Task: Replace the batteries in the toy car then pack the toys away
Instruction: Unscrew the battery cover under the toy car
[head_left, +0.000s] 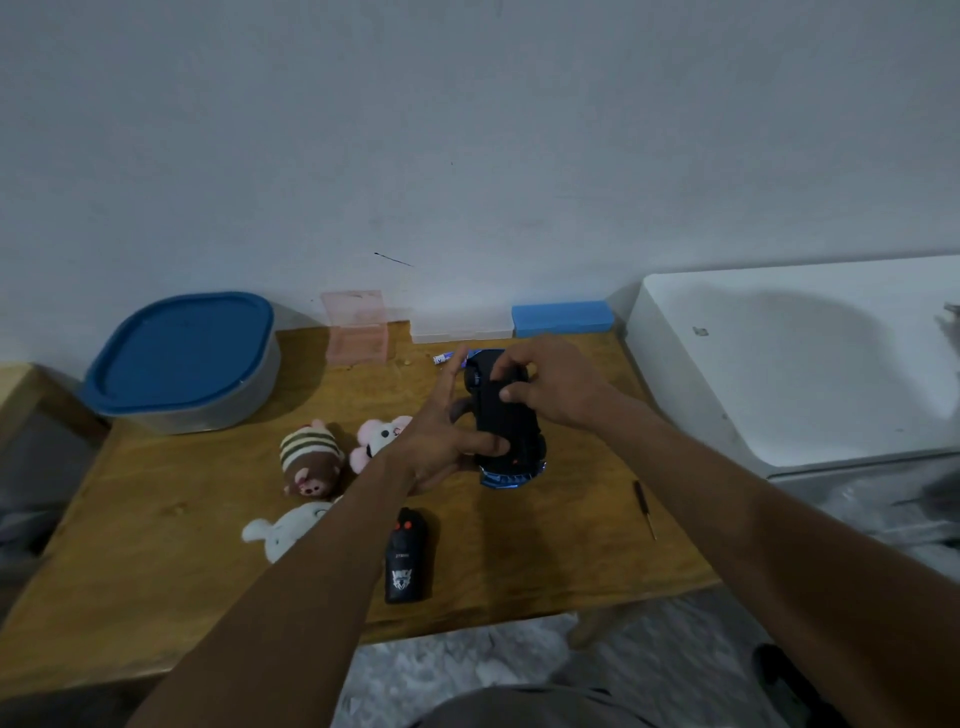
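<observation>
Left hand (441, 434) grips the toy car (511, 423) from its left side: thumb across the underside near the close end, palm behind it, one finger sticking straight up along the far end. Right hand (553, 384) comes over from the right, fingers curled onto the far half of the underside, thumb tip pressed mid-chassis. Can't tell if anything small is pinched under those fingertips.

Car is held belly-up above the back-centre of the wooden table (156, 571), lengthwise away from the camera. Underside is flat black plastic with a small orange dot near the close end. Glossy blue body shell shows only as a rim at the close end, and black wheels poke out at the sides.

Just behind the car is a small blue-and-white item (443, 358), too small to identify. A thin screwdriver (644, 509) lies to the right. A black remote (408, 558) with a logo lies near the front. Left of the hands are a pink plush (379, 439), a striped brown plush (311, 462) and a white plush (283, 532), the last partly under the left forearm.

At the back by the wall are a clear pink case (358, 335), a blue box (563, 317) and, at the left, a grey tub with blue lid (182, 358).
</observation>
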